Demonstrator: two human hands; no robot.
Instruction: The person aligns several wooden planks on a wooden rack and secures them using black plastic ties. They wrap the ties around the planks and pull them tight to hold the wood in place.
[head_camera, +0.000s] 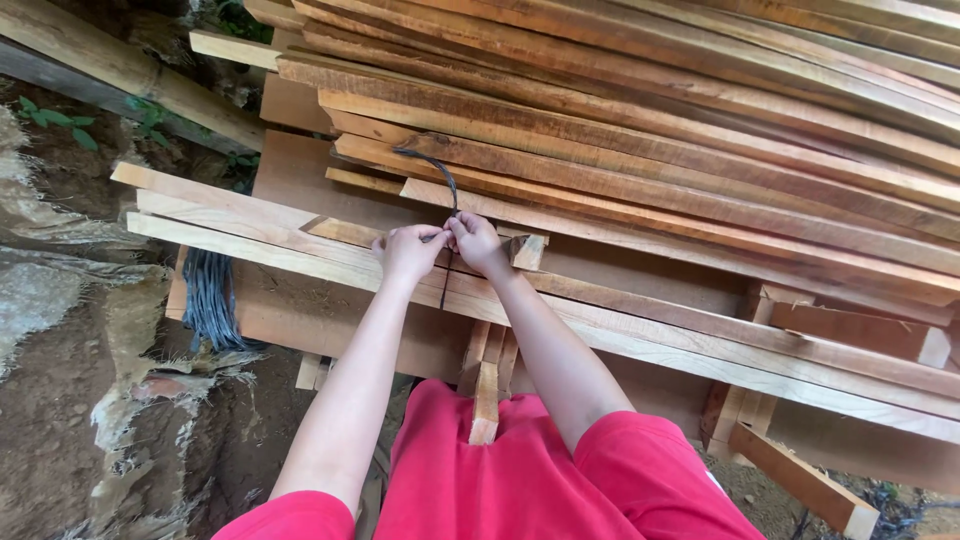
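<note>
My left hand and my right hand meet over the edge of a wooden plank, both pinching a thin dark wire. The wire arcs up and away from my fingers across the stacked planks, and a short end hangs down below my hands. A small wooden block lies just right of my right hand. My red shorts fill the bottom of the view.
A large sloping stack of long wooden planks rises behind the hands. A bundle of dark wires hangs at the left end. Short wood offcuts lie at lower right. Bare earth and rock are at the left.
</note>
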